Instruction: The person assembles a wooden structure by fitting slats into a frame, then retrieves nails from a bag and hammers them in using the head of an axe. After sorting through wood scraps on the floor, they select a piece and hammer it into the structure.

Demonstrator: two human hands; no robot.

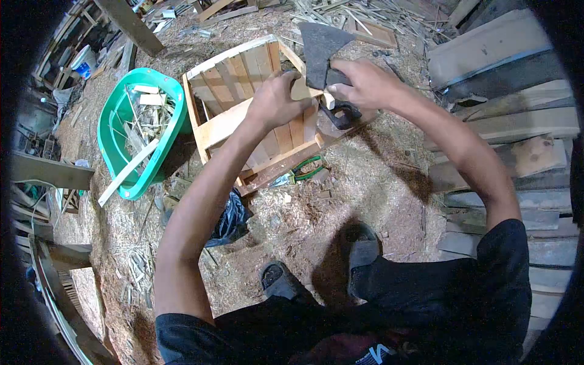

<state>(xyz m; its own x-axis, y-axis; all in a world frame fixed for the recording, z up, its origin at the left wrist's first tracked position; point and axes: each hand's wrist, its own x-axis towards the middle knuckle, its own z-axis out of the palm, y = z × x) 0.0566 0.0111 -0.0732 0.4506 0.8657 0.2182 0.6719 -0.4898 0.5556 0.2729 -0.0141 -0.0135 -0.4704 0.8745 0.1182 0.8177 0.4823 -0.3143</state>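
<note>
A slatted wooden crate (225,125) of pale boards stands tilted on the ground in front of me. My left hand (277,100) is closed over its upper rail near the right corner, the fingertips partly hidden. At that same corner my right hand (365,85) grips a stiff, dark grey sheet (322,52), perhaps sandpaper, which fans upward past the crate. Its thumb lies close to the light wooden corner end (328,100). Just below the right hand is a black looped object (340,115) that I cannot identify.
A green plastic tub (109,137) with wood scraps stands left of the crate, a loose strip (128,173) across its rim. Stacked planks (499,118) line the right side. A dark plastic bag (230,222) and green-edged item (308,168) lie near the crate. Shavings cover the floor.
</note>
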